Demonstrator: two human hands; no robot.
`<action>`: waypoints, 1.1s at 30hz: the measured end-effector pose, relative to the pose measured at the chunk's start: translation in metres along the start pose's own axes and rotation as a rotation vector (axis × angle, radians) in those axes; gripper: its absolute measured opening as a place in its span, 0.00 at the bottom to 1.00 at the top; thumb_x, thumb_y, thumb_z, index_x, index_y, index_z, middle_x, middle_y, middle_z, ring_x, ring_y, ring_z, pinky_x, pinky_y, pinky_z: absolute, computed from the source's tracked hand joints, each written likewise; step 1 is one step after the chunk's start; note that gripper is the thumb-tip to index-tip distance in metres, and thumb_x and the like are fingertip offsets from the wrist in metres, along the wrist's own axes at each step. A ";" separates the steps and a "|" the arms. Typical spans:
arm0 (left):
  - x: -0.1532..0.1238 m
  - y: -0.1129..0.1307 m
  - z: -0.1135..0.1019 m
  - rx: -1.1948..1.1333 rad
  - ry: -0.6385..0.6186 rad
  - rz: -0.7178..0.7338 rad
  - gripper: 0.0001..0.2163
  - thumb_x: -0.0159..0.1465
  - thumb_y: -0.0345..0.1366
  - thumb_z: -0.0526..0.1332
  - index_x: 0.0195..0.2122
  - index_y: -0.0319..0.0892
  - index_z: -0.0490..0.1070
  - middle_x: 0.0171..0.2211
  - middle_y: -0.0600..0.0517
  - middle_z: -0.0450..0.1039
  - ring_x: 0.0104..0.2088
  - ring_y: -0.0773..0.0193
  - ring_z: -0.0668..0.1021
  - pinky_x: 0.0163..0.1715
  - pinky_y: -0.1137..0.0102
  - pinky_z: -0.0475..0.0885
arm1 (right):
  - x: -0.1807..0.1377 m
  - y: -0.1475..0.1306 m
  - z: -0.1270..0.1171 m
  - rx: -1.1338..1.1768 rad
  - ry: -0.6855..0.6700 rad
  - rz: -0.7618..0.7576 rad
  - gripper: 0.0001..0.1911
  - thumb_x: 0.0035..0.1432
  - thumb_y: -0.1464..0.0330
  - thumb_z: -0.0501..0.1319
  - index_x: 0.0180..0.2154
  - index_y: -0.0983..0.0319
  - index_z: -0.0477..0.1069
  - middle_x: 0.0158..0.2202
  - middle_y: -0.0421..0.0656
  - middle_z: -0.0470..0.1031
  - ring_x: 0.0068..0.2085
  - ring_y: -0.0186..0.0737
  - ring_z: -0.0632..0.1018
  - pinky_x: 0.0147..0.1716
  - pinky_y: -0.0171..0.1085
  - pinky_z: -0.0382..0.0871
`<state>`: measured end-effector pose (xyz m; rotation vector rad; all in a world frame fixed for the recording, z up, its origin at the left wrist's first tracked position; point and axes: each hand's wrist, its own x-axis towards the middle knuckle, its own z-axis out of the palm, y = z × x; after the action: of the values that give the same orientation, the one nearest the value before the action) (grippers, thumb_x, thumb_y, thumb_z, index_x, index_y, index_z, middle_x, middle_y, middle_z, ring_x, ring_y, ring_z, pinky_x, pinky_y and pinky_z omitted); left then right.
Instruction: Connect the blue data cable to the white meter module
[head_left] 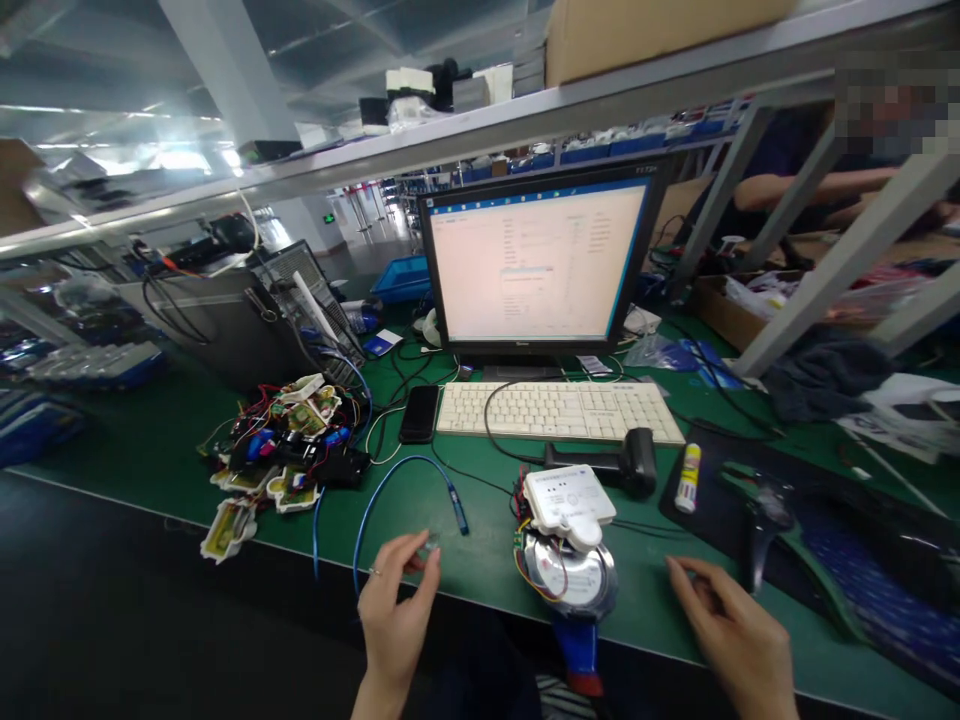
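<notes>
My left hand (396,600) hovers at the near edge of the green bench (480,545), thumb and forefinger pinched on a small clear part I cannot make out, close to the end of a blue cable (390,485). My right hand (731,630) rests on the bench edge with fingers loosely curled and nothing seen in it. Between my hands lies an opened white device (568,498) with wires on a round metal disc (574,578), above a blue and red handle (581,650).
A lit monitor (536,265), white keyboard (559,410), black phone (419,413), barcode scanner (626,462) and glue stick (688,478) stand behind. A heap of wired circuit boards (281,450) lies left. A dark mat with mouse (765,515) lies right. Another person's arm (795,190) shows at back right.
</notes>
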<state>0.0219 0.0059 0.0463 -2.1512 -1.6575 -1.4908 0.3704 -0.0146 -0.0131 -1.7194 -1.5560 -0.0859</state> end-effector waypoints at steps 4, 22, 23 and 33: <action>0.002 0.009 0.004 0.075 -0.127 -0.039 0.08 0.62 0.30 0.63 0.43 0.40 0.73 0.35 0.52 0.74 0.27 0.73 0.75 0.30 0.78 0.72 | 0.001 -0.001 -0.002 0.025 0.026 -0.093 0.25 0.65 0.52 0.52 0.31 0.65 0.74 0.18 0.36 0.67 0.17 0.26 0.70 0.18 0.25 0.63; -0.006 0.035 0.012 0.212 -0.164 -0.102 0.10 0.65 0.37 0.60 0.46 0.40 0.73 0.35 0.51 0.74 0.24 0.73 0.73 0.29 0.76 0.71 | 0.000 0.004 -0.008 0.195 0.025 -0.103 0.17 0.66 0.57 0.54 0.33 0.62 0.71 0.23 0.35 0.71 0.19 0.25 0.70 0.22 0.24 0.64; -0.004 0.035 0.012 0.212 -0.146 -0.090 0.11 0.65 0.37 0.60 0.46 0.40 0.73 0.36 0.51 0.74 0.25 0.73 0.73 0.31 0.76 0.72 | 0.000 0.004 -0.008 0.197 0.024 -0.102 0.17 0.66 0.57 0.54 0.33 0.62 0.71 0.22 0.35 0.70 0.19 0.25 0.70 0.22 0.24 0.64; -0.011 0.013 0.007 0.232 -0.242 -0.223 0.12 0.65 0.41 0.59 0.44 0.41 0.75 0.33 0.52 0.74 0.22 0.72 0.73 0.26 0.75 0.71 | 0.001 0.005 -0.006 0.149 -0.001 -0.097 0.20 0.65 0.55 0.53 0.32 0.63 0.72 0.19 0.34 0.66 0.17 0.25 0.69 0.20 0.24 0.63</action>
<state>0.0364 -0.0036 0.0414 -2.1471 -2.0917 -1.0441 0.3779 -0.0175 -0.0111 -1.5294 -1.6052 -0.0171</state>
